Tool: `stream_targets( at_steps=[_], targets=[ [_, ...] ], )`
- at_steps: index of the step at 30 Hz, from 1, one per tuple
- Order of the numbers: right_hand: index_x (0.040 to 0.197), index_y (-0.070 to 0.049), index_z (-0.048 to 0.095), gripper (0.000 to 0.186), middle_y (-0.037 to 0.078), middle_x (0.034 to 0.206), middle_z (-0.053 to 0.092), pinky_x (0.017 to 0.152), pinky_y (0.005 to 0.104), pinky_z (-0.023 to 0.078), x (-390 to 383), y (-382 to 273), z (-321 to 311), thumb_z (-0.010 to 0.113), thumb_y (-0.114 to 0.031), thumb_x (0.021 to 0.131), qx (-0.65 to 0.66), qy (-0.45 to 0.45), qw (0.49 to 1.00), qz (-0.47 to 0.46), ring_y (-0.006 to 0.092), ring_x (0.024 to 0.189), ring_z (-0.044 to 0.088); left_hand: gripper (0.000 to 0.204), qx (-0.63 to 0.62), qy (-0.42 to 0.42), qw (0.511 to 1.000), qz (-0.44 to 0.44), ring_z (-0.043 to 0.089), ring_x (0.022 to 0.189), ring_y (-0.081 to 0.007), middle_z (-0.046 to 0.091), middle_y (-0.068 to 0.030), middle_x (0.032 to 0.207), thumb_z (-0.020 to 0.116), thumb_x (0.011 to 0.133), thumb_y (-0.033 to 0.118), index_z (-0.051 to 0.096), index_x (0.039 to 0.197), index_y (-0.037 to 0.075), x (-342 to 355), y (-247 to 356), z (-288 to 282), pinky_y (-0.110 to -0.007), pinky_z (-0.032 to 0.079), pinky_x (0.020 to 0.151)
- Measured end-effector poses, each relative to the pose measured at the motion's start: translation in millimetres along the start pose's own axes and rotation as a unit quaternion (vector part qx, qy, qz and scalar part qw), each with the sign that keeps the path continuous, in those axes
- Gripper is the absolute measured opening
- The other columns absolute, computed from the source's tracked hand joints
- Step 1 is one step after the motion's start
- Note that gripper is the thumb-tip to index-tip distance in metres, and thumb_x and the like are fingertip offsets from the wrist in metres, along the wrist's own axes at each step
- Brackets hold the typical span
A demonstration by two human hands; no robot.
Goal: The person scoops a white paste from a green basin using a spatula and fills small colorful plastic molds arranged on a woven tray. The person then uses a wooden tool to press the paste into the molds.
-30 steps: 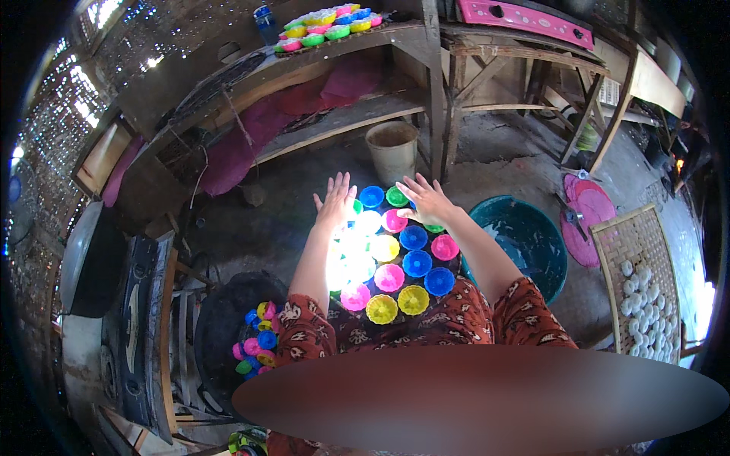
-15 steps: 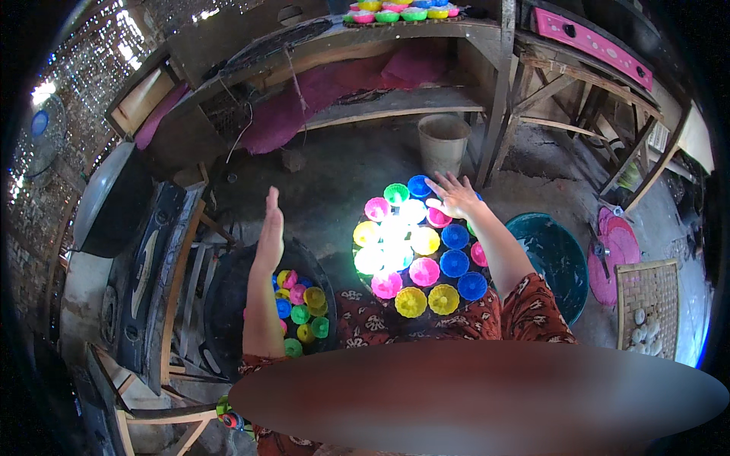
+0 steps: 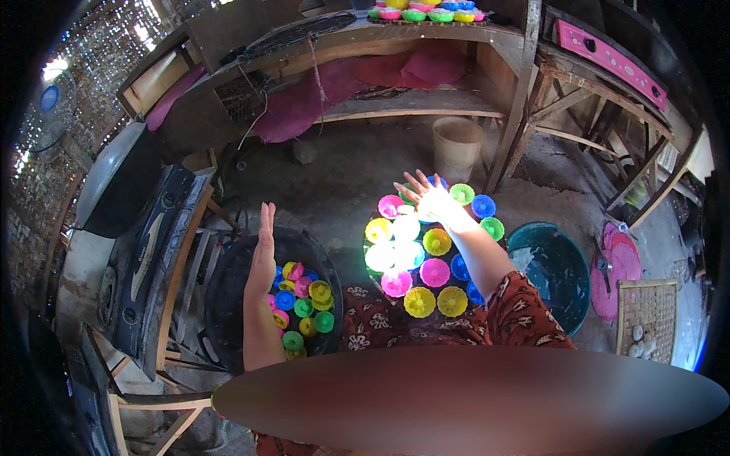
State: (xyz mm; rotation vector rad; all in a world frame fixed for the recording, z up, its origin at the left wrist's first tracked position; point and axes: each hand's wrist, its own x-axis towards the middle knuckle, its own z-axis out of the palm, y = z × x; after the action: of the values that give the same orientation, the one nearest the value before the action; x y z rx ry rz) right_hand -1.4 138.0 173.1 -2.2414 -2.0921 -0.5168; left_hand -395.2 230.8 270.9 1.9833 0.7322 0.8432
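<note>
Small fluted plastic cups (image 3: 420, 302) in pink, yellow, blue and green stand in rows on a round support at my lap; bright sunlight washes out several of them. Over the far rows, my right hand (image 3: 432, 204) is spread open, palm down, with nothing in it. It hides some cups, and I cannot tell whether it touches them. My left hand (image 3: 262, 254) is raised at the near side of a black basin (image 3: 228, 304), fingers straight and together, holding nothing. More of the same cups (image 3: 303, 307) lie jumbled inside that basin.
A teal tub (image 3: 580, 285) stands to the right, with a woven bamboo tray (image 3: 661, 300) beyond it. A pale bucket (image 3: 458, 144) is ahead, below a wooden bench (image 3: 426, 114). Stoves flank me: a black one (image 3: 148, 258) left, a pink-fronted one (image 3: 608, 57) right.
My right hand has moved left across the far rows of cups, uncovering green and blue ones at the far right. My left hand stays raised by the basin. The view has shifted slightly.
</note>
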Motion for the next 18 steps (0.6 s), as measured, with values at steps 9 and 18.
stream_targets(
  at_steps=[9,18],
  targets=[
    [0.14,-0.023,0.03,0.068,0.014,0.144,0.03,0.097,0.0631,0.029,-3,-4,-7,0.045,-0.057,0.083,0.041,0.059,0.997,-0.027,0.0382,0.131,0.029,0.06,0.003,-0.029,1.0,0.005,0.008,0.14,-0.0273,0.013,-0.0142,0.15,0.025,0.097,0.043,0.014,0.145,0.009,-9,0,-3,-0.04,0.005,0.11],
    [0.141,-0.029,0.027,0.059,0.006,0.148,0.023,0.105,0.061,0.016,17,-33,-28,0.035,-0.056,0.089,0.107,-0.031,0.994,-0.012,0.032,0.138,0.015,0.049,0.233,-0.107,0.966,0.023,0.041,0.123,-0.0309,0.044,-0.0184,0.131,0.047,0.091,0.03,0.039,0.134,0.007,8,-10,109,-0.037,0.032,0.101]
  ],
)
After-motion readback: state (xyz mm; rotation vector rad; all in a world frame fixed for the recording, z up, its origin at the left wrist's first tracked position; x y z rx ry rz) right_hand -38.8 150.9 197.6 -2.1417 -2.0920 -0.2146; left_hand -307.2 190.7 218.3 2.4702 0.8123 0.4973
